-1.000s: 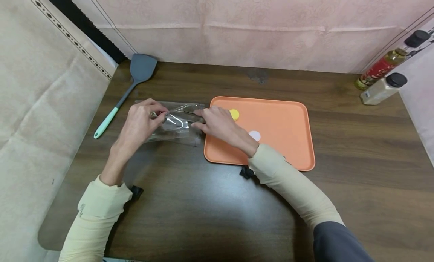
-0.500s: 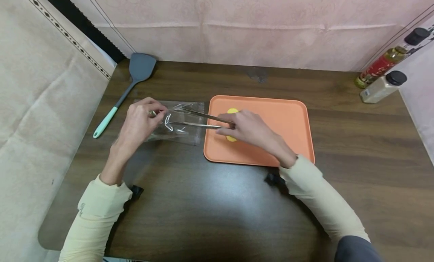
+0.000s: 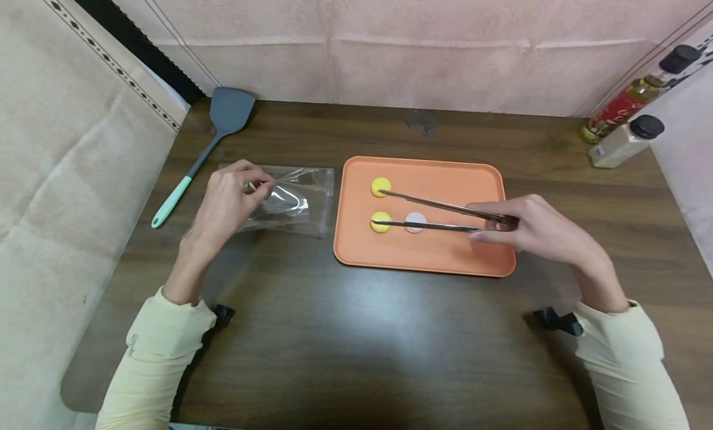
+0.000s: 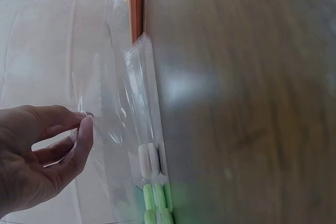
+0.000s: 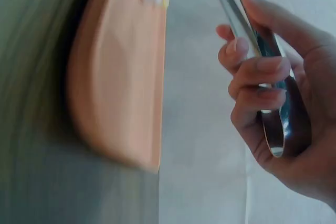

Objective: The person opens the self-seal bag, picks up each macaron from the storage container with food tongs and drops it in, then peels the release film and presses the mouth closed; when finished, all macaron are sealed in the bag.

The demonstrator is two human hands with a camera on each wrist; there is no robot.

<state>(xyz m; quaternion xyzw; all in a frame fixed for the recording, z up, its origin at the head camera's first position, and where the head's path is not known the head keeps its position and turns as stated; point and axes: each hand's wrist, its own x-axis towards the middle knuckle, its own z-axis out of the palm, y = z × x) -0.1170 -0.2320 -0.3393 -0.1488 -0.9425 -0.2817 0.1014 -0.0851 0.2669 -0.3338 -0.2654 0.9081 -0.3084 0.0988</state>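
My left hand (image 3: 225, 195) pinches the edge of a clear plastic bag (image 3: 317, 198) lying on the table. In the left wrist view, thumb and fingertips meet at the film of the bag; white and green pieces (image 4: 155, 203) show low in that view. My right hand (image 3: 548, 232) grips metal tongs (image 3: 445, 205) near their bent end, fingers curled round them. The tongs' arms stand apart above an orange tray (image 3: 445, 260). Their tips overlap two yellow discs (image 3: 381, 184) in the head view; contact cannot be told. Beside the lower arm lies a white disc (image 3: 416, 215).
A spatula with a grey blade (image 3: 231, 111) and mint handle lies at the back left. An oil bottle (image 3: 618, 108) and a black-capped jar (image 3: 618, 148) stand at the back right. Cloth (image 3: 390, 71) hangs behind the wooden table (image 3: 345, 337).
My right hand has drawn the tongs rightward out of the bag and over the tray, and their arms have spread apart. My left hand stays on the bag.
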